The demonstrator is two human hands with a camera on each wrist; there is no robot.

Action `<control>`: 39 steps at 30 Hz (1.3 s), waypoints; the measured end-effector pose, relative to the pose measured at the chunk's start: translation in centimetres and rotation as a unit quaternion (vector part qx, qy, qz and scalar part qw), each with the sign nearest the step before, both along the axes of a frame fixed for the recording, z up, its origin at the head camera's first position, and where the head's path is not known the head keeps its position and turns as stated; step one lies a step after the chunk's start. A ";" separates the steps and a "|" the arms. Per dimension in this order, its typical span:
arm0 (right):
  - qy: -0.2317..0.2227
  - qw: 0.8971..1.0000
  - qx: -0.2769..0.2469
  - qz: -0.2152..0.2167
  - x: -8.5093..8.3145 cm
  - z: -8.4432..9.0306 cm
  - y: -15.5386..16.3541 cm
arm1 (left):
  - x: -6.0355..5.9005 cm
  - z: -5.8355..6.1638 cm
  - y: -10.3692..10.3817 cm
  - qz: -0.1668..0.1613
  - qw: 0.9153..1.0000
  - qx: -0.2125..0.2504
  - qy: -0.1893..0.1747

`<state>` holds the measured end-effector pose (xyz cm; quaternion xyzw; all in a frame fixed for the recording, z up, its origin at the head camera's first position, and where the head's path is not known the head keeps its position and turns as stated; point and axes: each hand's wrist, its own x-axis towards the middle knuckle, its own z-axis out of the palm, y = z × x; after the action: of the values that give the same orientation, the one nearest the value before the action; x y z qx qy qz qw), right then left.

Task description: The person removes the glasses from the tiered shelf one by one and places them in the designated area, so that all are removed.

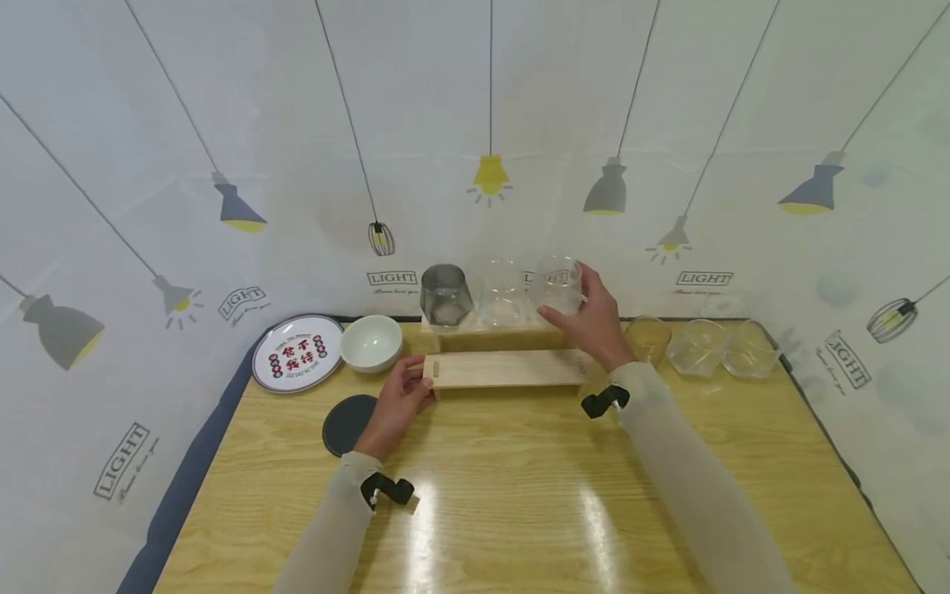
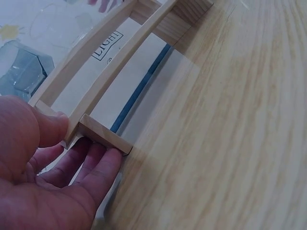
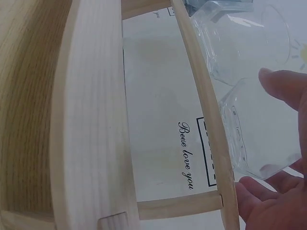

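Observation:
A two-step wooden rack (image 1: 510, 369) stands toward the back of the table. My left hand (image 1: 397, 406) grips its left end, the thumb over the wood and the fingers around the end piece in the left wrist view. At the right of the upper step, my right hand (image 1: 596, 323) holds a clear faceted glass (image 1: 555, 285) between thumb and fingers. In the right wrist view this glass (image 3: 263, 129) is right at the rack's rail. Beside it on the upper step are another clear glass (image 1: 502, 295) and, farther left, a smoky grey glass (image 1: 445, 295).
Left of the rack lie a white plate (image 1: 279, 353) with red lettering, a white bowl (image 1: 371, 345) and a dark round mat (image 1: 345, 427). To the right stand an amber glass (image 1: 649, 340) and two clear glasses (image 1: 696, 346). A printed cloth wall borders the table.

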<state>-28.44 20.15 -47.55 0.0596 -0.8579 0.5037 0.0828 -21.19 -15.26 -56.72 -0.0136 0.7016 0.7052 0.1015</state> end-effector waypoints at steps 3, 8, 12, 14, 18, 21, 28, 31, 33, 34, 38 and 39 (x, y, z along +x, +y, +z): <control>0.001 1.000 0.015 0.000 -0.3 0.0 -0.1 | -0.1 -0.3 0.1 0.003 1.000 0.003 0.000; -0.010 1.000 0.021 -0.004 -0.6 -0.1 0.0 | -0.2 -0.4 0.1 0.002 1.000 0.007 0.005; -0.018 1.000 0.012 -0.005 -0.6 -0.1 0.2 | -0.3 -0.3 0.1 0.002 1.000 0.008 0.006; -0.022 1.000 0.008 -0.007 -0.5 -0.1 0.2 | -0.3 -0.4 0.1 0.003 1.000 0.006 0.004; -0.024 1.000 -0.001 -0.008 -0.2 0.0 0.3 | -0.4 -0.3 0.0 0.006 1.000 0.002 -0.001; -0.016 1.000 -0.016 -0.009 0.6 0.0 0.5 | -0.3 -0.2 0.0 0.004 1.000 0.000 0.001; 0.013 0.999 -0.050 -0.006 3.0 0.9 0.8 | -0.4 -0.2 -0.1 0.003 1.000 -0.003 0.008; 0.031 0.998 -0.053 -0.006 4.0 1.3 1.0 | -0.4 -0.3 -0.1 0.005 1.000 -0.003 0.011; 0.042 0.998 -0.054 -0.008 4.9 1.4 1.3 | -0.4 -0.3 -0.1 0.004 1.000 -0.001 0.011; 0.046 0.997 -0.057 -0.009 5.3 1.4 1.4 | -0.3 -0.3 -0.1 0.003 1.000 0.000 0.009; 0.058 0.996 -0.074 -0.010 7.4 1.3 2.2 | -0.1 -0.3 0.0 -0.003 1.000 -0.002 0.015; 0.061 0.995 -0.076 -0.011 7.9 1.3 2.4 | 0.0 -0.2 0.0 -0.002 1.000 -0.004 0.017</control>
<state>-20.55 22.60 -46.29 0.0749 -0.8112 0.5615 0.1451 -21.20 -15.29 -56.95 -0.0006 0.7059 0.7024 0.0915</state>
